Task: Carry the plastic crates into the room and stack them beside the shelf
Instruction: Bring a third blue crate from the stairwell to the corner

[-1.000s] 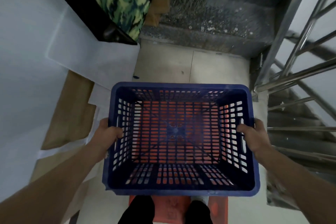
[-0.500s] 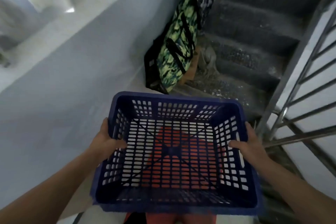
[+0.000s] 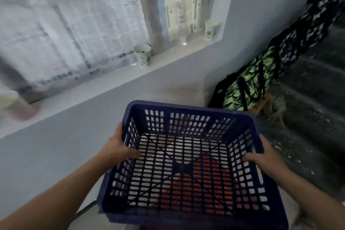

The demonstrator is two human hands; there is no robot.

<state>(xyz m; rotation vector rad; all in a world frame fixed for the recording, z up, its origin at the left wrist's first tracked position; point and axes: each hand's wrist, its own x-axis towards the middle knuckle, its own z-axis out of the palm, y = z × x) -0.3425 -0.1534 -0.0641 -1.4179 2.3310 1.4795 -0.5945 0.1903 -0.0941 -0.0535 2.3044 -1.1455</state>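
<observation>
Head view: blue plastic crate [image 3: 188, 109] carried in 2 hands, low in front of the person.
Left hand [image 3: 119, 150] grips the crate's left rim, thumb curled inside the slotted wall; right hand [image 3: 261, 157] grips the right rim likewise; past its far right corner a camouflage bag [image 3: 248, 84] leans beside grey stairs [image 3: 308, 117]; 2 paper cups [image 3: 142, 57] stand on the window ledge [image 3: 112, 84], upper left.

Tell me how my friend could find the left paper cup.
Look at the window ledge above the blue crate. A brown post stands on it; the left paper cup sits left of its foot. The other cup stands right of the post, farther back.
</observation>
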